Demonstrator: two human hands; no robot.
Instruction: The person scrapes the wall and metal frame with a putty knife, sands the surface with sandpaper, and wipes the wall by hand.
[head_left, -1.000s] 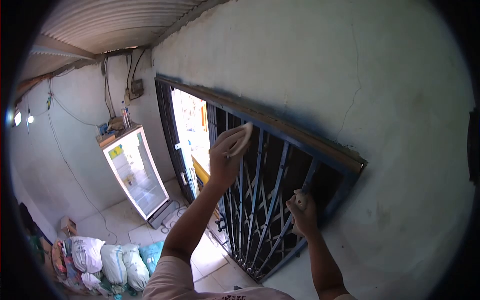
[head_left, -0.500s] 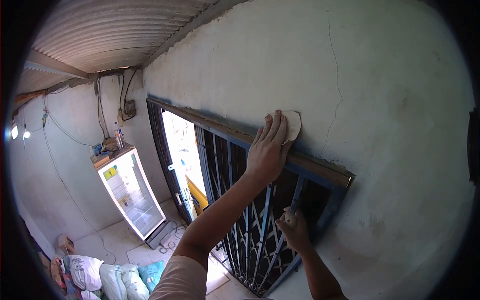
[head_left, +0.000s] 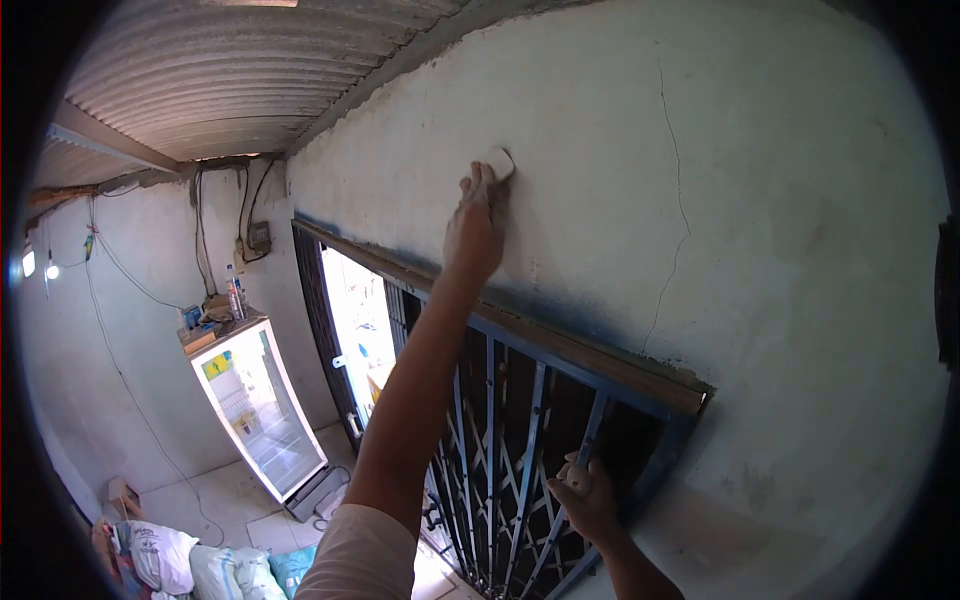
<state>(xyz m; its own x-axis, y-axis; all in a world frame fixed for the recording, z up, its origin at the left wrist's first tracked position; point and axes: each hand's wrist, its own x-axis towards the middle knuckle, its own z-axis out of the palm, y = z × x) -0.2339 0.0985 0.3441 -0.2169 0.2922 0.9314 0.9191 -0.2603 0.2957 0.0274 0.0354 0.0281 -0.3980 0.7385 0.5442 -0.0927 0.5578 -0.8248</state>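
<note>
My left hand (head_left: 476, 232) is stretched up against the plastered wall (head_left: 590, 150), above the door frame. Under its fingertips a small pale sheet (head_left: 500, 162), like a piece of sandpaper, is pressed to the plaster; the fingers cover part of it. Lower right, my right hand (head_left: 590, 500) is closed at an upright bar of the blue folding metal gate (head_left: 540, 390). A pale roundish thing (head_left: 577, 480) shows between its thumb and fingers; I cannot tell what it is.
A wooden lintel (head_left: 600, 350) edges the gate's top. A lit glass-door display fridge (head_left: 262, 410) stands at left with bottles (head_left: 236, 292) on top. Filled sacks (head_left: 165, 555) lie on the floor. A thin crack (head_left: 677, 170) runs down the wall beneath a corrugated roof (head_left: 250, 70).
My left hand has moved up and left with the pale sheet, from just above the lintel to higher on the wall. My right hand stays at the gate bar.
</note>
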